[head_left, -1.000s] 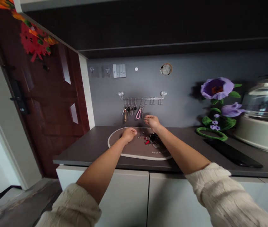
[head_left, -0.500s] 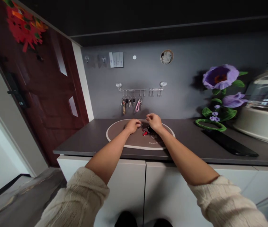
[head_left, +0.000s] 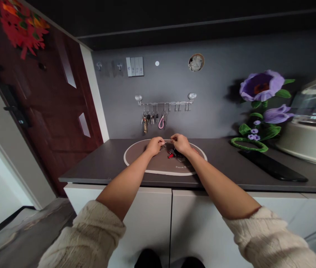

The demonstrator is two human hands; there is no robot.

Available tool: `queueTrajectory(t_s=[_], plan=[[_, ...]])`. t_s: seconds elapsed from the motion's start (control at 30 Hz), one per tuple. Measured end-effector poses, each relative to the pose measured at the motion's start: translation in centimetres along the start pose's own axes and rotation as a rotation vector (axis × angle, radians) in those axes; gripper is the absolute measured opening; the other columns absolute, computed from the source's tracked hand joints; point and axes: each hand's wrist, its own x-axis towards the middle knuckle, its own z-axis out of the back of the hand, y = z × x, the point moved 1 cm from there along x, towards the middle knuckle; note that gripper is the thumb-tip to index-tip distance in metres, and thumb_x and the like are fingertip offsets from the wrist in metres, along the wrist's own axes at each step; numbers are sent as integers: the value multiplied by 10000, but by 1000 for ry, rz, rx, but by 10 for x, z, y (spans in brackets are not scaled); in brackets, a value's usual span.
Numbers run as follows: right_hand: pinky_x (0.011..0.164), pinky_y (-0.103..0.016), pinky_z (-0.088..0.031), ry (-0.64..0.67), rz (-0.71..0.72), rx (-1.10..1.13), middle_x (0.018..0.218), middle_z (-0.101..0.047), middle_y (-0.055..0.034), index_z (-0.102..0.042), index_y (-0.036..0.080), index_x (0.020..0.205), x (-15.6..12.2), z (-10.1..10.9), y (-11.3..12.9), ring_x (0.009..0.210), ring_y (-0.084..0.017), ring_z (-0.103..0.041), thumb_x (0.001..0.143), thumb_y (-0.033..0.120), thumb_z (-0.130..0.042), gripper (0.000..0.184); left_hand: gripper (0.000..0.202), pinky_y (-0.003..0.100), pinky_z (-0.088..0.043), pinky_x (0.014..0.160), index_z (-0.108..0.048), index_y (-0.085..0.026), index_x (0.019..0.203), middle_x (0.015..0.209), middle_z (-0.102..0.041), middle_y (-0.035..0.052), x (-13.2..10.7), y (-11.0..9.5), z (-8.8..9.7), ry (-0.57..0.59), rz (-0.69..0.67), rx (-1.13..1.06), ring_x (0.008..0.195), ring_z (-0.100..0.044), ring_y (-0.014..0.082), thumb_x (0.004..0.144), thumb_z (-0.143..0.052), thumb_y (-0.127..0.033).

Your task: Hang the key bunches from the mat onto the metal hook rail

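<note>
Both my hands reach out over an oval brown mat (head_left: 152,165) on the dark counter (head_left: 105,165). My left hand (head_left: 154,144) is closed, pinching a small bunch of keys (head_left: 164,146) just above the mat. My right hand (head_left: 179,142) is closed too, its fingertips pinched at the same keys from the right. Under my right hand a pile of keys with a red tag (head_left: 171,155) lies on the mat. On the grey wall behind, a metal hook rail (head_left: 165,103) carries several key bunches and a pink strap (head_left: 161,122).
A dark red door (head_left: 49,96) stands to the left of the counter. A purple flower ornament (head_left: 260,108), a flat black object (head_left: 272,166) and a large domed white appliance (head_left: 311,123) sit on the right. White cabinet doors (head_left: 171,223) are below the counter.
My left hand has lifted off the mat and closed on a key bunch. My right hand has come down from near the rail to meet it. The view has tilted down.
</note>
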Motion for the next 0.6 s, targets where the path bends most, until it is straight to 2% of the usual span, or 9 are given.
queueTrajectory(t_s=[0.2,0.4,0.6], plan=[[714,-222,-400,26,39,39,792,-645,-48,-624,168,803,2,-2,-2,737,-126,-568,705,157,-527,138,104,208,-373,572,-582,-120,714,612,-562,1,2,-1,-3,-78,130,-279,559,-477,84,706,-493,-173],[640,-221,-389,63,58,240,663,-619,-8,-620,167,699,4,-6,-4,616,-107,-527,665,177,-552,77,103,204,-387,559,-569,-119,755,620,-576,10,2,-4,-3,-89,267,-572,545,-494,71,724,-487,-174],[596,-208,-391,103,66,487,679,-611,-11,-605,143,724,5,-10,-5,590,-88,-506,676,247,-539,133,100,176,-376,514,-559,-118,769,679,-585,30,2,-7,-2,-83,277,-718,552,-500,55,724,-513,-194]])
